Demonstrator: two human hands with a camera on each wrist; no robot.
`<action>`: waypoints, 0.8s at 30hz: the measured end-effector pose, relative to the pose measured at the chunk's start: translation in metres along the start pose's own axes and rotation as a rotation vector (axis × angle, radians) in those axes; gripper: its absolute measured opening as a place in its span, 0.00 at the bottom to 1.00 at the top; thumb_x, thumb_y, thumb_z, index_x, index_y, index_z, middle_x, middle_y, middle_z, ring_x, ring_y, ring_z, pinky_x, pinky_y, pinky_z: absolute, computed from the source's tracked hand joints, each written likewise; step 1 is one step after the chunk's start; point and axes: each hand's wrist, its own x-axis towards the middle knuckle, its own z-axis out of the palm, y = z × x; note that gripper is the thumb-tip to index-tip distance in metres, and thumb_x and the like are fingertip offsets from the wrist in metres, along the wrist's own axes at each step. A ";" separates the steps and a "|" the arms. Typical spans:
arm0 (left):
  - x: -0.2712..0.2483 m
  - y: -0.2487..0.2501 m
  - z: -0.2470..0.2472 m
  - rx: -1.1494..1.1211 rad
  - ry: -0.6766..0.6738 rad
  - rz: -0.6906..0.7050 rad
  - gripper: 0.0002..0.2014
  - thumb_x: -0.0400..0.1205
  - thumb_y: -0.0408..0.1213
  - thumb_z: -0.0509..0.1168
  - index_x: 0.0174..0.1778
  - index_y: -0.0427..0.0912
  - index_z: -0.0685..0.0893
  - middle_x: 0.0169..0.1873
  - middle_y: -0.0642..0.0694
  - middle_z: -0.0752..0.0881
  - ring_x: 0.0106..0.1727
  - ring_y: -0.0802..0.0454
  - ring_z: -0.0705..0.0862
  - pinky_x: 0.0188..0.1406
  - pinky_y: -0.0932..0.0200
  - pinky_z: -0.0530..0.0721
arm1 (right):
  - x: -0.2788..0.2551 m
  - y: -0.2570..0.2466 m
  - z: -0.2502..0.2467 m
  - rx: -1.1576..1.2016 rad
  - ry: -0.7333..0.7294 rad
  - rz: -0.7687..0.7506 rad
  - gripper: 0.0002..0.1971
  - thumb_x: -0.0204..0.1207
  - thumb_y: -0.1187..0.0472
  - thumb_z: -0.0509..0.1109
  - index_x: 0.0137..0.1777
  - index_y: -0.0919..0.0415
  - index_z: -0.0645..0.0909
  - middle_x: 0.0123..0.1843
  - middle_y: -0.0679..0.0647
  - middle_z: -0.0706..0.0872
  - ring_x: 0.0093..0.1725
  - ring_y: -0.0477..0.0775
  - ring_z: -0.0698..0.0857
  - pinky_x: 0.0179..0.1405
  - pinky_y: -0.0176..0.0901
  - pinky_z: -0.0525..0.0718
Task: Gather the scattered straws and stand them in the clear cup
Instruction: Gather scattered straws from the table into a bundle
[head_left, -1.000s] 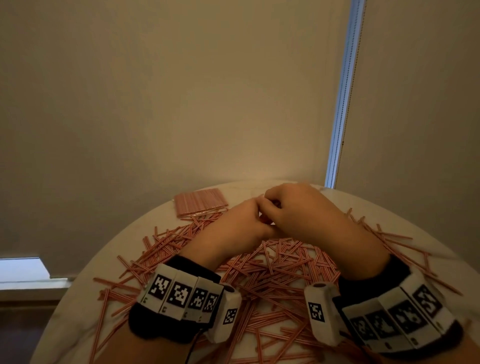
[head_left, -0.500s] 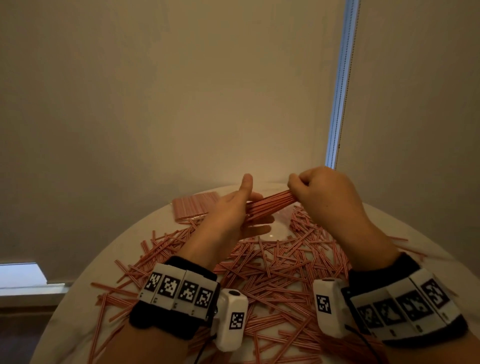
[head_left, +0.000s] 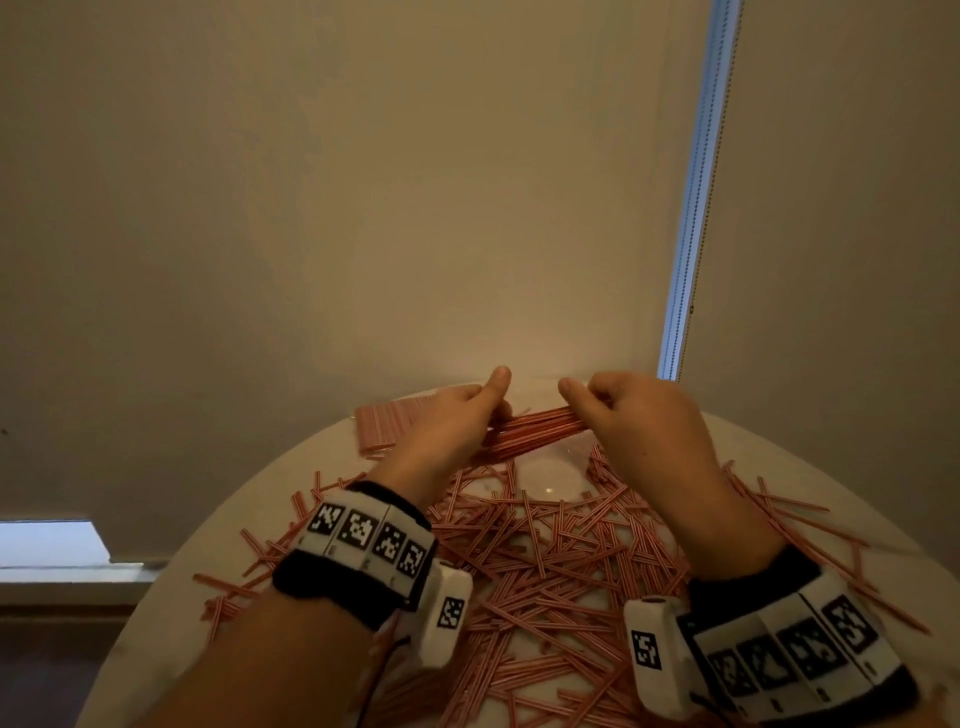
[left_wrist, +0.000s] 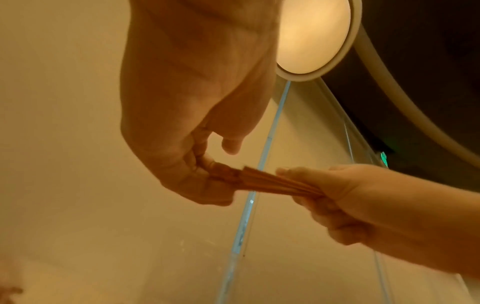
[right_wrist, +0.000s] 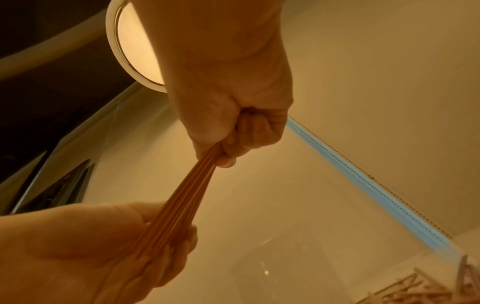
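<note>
Straws (head_left: 535, 426): one bundle pinched at each end between left hand (head_left: 452, 421) and right hand (head_left: 644, 431). Clear cup (head_left: 550, 475) below the grip, seemingly empty. Most straws on the desk (head_left: 779, 457), ungathered.

Both forearms reach forward over the round table (head_left: 249, 499), wrists banded. Left hand (head_left: 447, 431) is raised above the table, thumb up, fingers curled round one end of a straw bundle (head_left: 535, 431). Right hand (head_left: 644, 431) is fisted on the other end, level with the left.
</note>
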 end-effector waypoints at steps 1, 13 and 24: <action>0.008 0.005 -0.004 0.061 0.022 0.010 0.24 0.88 0.58 0.61 0.52 0.37 0.85 0.48 0.41 0.92 0.49 0.45 0.92 0.51 0.52 0.92 | 0.005 0.005 -0.002 -0.031 0.007 0.028 0.26 0.83 0.37 0.61 0.28 0.53 0.79 0.21 0.48 0.77 0.23 0.47 0.77 0.26 0.41 0.75; 0.077 0.006 0.029 0.904 -0.327 -0.024 0.73 0.59 0.76 0.78 0.91 0.44 0.47 0.86 0.37 0.64 0.83 0.38 0.69 0.78 0.42 0.73 | 0.097 0.030 -0.004 -0.492 -0.217 0.055 0.21 0.85 0.44 0.63 0.36 0.59 0.79 0.32 0.54 0.82 0.32 0.56 0.82 0.36 0.49 0.85; 0.062 -0.002 0.025 1.040 -0.240 -0.021 0.63 0.62 0.75 0.77 0.85 0.40 0.63 0.78 0.37 0.71 0.70 0.39 0.78 0.68 0.39 0.83 | 0.098 0.011 0.046 -0.598 -0.663 -0.027 0.21 0.87 0.44 0.60 0.50 0.62 0.82 0.42 0.55 0.84 0.45 0.58 0.83 0.46 0.50 0.82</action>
